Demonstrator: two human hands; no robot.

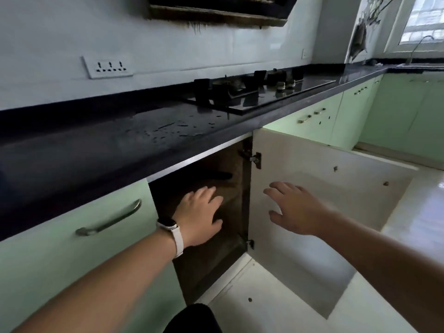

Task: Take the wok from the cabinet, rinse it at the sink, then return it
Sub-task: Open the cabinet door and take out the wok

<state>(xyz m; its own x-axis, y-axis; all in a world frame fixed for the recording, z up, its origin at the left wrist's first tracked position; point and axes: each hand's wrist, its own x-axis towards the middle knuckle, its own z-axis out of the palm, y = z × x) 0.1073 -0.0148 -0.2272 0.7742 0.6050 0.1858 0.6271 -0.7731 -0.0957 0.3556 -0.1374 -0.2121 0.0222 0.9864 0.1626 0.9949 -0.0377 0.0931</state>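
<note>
Below, left hand [200, 216], right hand [295, 210] — grips loose, empty — cabinet door [312, 162] agape alongside.

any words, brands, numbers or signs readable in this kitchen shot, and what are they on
None: no text can be read in this view.
Socket panel on the wall: only plug holes, no lettering visible.
Watch on the wrist: dark face, nothing readable.
Range hood: no brand mark visible.
Hob: any markings by the knobs are too small and blurred to read.
</note>
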